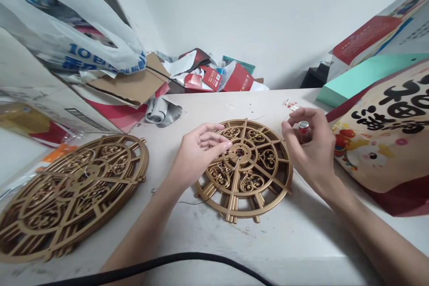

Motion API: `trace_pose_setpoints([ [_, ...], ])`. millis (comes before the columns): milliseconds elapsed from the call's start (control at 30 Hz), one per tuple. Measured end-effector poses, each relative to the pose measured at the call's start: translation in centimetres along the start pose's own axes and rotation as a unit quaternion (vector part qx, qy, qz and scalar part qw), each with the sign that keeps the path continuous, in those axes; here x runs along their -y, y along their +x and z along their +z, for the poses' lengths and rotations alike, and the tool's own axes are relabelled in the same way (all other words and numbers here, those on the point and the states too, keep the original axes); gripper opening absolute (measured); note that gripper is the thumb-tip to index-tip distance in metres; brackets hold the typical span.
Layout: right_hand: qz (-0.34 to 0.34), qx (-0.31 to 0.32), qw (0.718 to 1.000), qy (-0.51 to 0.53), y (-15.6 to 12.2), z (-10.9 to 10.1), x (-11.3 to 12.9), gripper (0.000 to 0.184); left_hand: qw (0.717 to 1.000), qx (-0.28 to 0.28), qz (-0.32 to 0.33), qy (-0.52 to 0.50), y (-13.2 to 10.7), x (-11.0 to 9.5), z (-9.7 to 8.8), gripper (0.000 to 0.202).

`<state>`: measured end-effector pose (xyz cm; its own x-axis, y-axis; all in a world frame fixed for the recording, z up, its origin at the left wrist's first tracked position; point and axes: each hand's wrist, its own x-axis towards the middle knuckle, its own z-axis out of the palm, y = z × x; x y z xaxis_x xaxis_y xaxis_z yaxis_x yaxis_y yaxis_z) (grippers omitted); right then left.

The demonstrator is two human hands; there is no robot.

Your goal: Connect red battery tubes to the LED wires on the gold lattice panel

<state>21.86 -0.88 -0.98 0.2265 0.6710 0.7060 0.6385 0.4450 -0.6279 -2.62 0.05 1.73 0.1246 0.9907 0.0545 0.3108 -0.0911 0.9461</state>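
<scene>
On the table lies a round gold openwork wheel point(246, 191) with scrollwork panels and thin wires near its hub. My left hand point(201, 149) is over its left side, fingers curled and thumb close against them; anything in that pinch is too small to make out. At the wheel's right edge, my right hand point(313, 143) is closed around a small red cylinder with a silver end point(304, 130). The thumb and index tips of this hand come near each other, pointing toward the wheel. Fine pale wires point(231, 167) trail across the wheel's middle.
More gold wheels point(83, 196) lie stacked at the left. Behind them are cardboard point(134, 82) and a plastic bag point(97, 51). Red packets point(237, 78) pile up by the wall. A printed paper bag point(385, 152) stands right; a black cable point(187, 257) crosses the front.
</scene>
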Motion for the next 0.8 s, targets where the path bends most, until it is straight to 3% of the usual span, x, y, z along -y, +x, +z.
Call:
trace_pose_setpoints([
  [100,-0.097,0.001,0.995,0.011,-0.7,-0.3,1.3,0.017,0.98,-0.024,0.085,0.179,-0.2,0.1,-0.3,0.057],
  [200,-0.236,0.113,0.965,0.003,-1.2,-0.6,2.0,0.023,0.937,0.055,0.15,0.309,-0.5,0.1,-0.7,0.053],
  [267,-0.289,0.199,0.936,-0.029,-1.4,-0.5,2.2,0.026,0.917,0.11,0.161,0.348,-0.7,0.2,-0.9,0.047],
  [467,-0.271,0.355,0.887,-0.117,-2.2,0.6,2.2,0.028,0.893,0.157,0.147,0.395,-1.0,0.7,-1.1,0.026],
  [633,-0.252,0.383,0.88,-0.125,-2.4,0.9,2.0,0.022,0.886,0.16,0.149,0.408,-1.1,0.4,-1.5,0.011],
  [800,-0.22,0.375,0.89,-0.138,-2.1,0.8,1.5,0.026,0.893,0.153,0.139,0.4,-0.8,0.5,-1.7,0.01],
])
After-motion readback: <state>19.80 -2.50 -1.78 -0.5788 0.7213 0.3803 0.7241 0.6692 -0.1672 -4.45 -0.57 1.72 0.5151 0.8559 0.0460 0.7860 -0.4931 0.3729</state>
